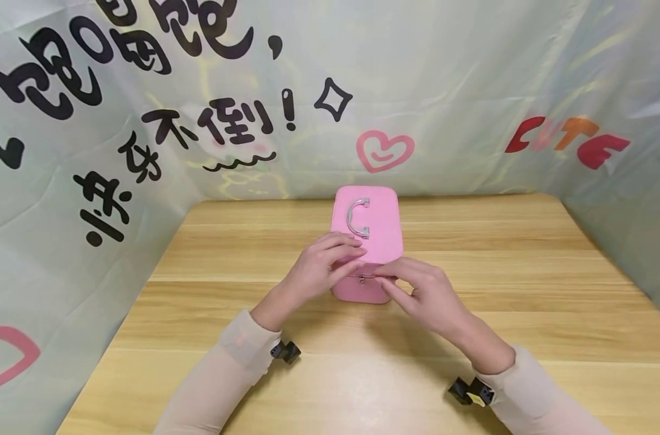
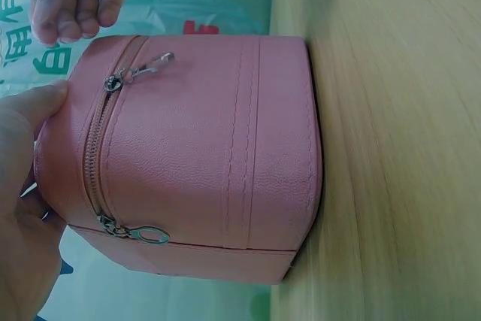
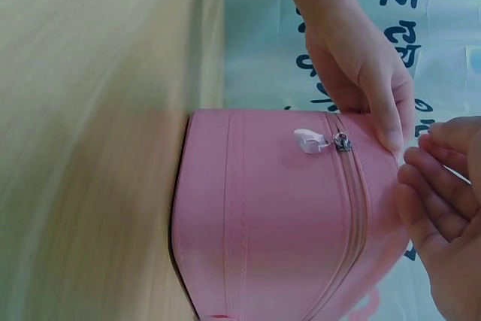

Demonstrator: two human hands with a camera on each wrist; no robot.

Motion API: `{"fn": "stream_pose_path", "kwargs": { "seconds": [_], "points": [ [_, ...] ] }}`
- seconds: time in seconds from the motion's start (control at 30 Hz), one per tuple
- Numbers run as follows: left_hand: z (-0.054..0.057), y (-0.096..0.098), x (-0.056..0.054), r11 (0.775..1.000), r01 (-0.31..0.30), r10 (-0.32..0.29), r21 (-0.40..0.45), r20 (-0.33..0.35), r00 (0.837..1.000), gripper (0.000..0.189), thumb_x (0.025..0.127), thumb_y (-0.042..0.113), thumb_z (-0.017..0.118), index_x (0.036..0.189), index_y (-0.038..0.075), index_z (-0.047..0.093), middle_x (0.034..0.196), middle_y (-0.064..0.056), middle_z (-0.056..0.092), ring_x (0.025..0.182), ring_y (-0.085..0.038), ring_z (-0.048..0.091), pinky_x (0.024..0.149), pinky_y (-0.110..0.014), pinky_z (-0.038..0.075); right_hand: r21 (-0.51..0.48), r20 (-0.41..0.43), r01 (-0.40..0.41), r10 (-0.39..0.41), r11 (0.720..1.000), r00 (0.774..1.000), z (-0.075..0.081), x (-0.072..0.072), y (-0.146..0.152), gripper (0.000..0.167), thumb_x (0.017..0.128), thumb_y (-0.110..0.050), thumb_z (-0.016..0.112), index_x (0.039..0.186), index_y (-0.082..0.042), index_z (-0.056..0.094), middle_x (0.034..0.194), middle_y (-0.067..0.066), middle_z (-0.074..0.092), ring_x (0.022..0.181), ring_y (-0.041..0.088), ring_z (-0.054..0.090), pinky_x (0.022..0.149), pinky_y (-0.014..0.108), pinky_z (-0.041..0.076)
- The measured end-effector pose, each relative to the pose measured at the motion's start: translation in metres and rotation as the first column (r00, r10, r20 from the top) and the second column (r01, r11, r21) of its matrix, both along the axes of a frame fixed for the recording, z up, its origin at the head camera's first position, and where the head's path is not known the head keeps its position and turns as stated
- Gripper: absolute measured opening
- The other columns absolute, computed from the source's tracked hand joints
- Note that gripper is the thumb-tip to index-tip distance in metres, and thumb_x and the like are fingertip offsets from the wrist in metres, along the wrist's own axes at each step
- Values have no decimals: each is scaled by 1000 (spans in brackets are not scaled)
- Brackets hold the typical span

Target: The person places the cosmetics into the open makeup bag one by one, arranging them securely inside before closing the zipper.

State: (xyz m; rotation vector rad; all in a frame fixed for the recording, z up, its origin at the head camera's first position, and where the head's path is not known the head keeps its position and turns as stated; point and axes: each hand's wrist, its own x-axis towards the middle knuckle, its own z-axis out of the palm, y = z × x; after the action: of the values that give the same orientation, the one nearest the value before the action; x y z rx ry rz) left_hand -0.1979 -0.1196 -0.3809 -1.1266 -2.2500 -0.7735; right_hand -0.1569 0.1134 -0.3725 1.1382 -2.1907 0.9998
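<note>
A pink zip-up case [image 1: 381, 223] stands on the wooden table, its lid down and a silver handle [image 1: 357, 219] on top. My left hand [image 1: 330, 260] rests on the lid's near left corner. Its thumb [image 2: 45, 103] touches the front upper edge, while the other fingers lie over the top. At the front right, my right hand [image 1: 424, 290] hovers beside the lid, its fingers [image 3: 436, 193] loosely bent with nothing visible between them. Two metal zip pulls show in the left wrist view, one on the front [image 2: 154, 64] and another near the left corner [image 2: 150, 235].
Behind the table [image 1: 243, 241] and along its sides hangs a pale printed cloth [image 1: 449, 78] with black lettering and pink hearts. The case stands close to the table's far edge. Small black cameras sit at the left cuff [image 1: 286, 351] and right cuff [image 1: 471, 391].
</note>
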Motion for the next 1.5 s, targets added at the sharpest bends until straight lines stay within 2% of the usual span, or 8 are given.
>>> {"fn": "stream_pose_path", "kwargs": {
  "seconds": [0.17,0.27,0.5,0.57,0.67,0.77,1.03,1.5],
  "points": [
    [-1,0,-2,1000,8,-8,-12,-26,1000,24,88,19,75,109,8,74,116,-4,68,115,-17,58,103,-22,42,-61,-81,46,-51,997,995,-1,-4,6,12,90,-14,71,101,-8,74,97,-1,71,89,16,66,84,19,50],
    [-1,-2,-3,999,19,-20,-28,-23,1000,26,88,21,75,111,9,74,118,-2,66,117,-15,57,104,-22,40,-76,-143,98,-108,992,984,-2,-7,8,16,93,-20,69,100,-7,73,98,3,70,91,21,64,88,21,48],
    [4,-9,-6,996,67,-67,-52,3,998,28,87,22,76,112,9,73,121,-3,65,117,-16,56,101,-22,43,27,-199,120,-112,992,973,-6,-18,12,30,96,-31,64,108,-5,72,112,8,67,105,27,61,97,34,47],
    [4,-13,-6,996,68,-68,-56,17,998,28,87,22,76,112,9,73,122,-3,65,117,-16,56,100,-23,43,51,-226,107,-93,993,970,-9,-21,11,29,95,-28,67,111,-5,72,114,9,67,107,28,61,96,40,49],
    [5,-19,-7,995,76,-75,-58,30,997,29,87,21,76,113,9,72,122,-4,65,119,-19,55,102,-25,43,59,-254,95,-77,994,964,-11,-24,10,30,83,-11,78,111,-5,72,115,10,67,107,30,61,94,44,50],
    [5,-26,-11,996,73,-70,-55,50,996,30,87,22,75,114,8,72,124,-5,64,124,-21,53,106,-28,40,58,-239,94,-78,994,968,-13,-25,10,34,77,-4,80,110,-6,73,114,10,67,108,29,61,98,40,48],
    [7,-37,-20,990,64,-45,-125,147,988,36,92,30,69,123,12,69,133,-1,61,134,-19,44,114,-34,31,73,-181,99,-85,992,980,-13,-25,17,26,83,-9,76,109,-7,74,115,8,67,110,26,60,107,24,37],
    [14,-22,-11,978,106,-104,-182,21,994,36,86,26,77,118,11,72,121,-1,68,123,-20,54,113,-31,31,35,-152,113,-106,993,983,-15,-38,41,37,73,2,81,109,-8,74,114,6,69,111,25,63,103,18,40]
  ]
}}
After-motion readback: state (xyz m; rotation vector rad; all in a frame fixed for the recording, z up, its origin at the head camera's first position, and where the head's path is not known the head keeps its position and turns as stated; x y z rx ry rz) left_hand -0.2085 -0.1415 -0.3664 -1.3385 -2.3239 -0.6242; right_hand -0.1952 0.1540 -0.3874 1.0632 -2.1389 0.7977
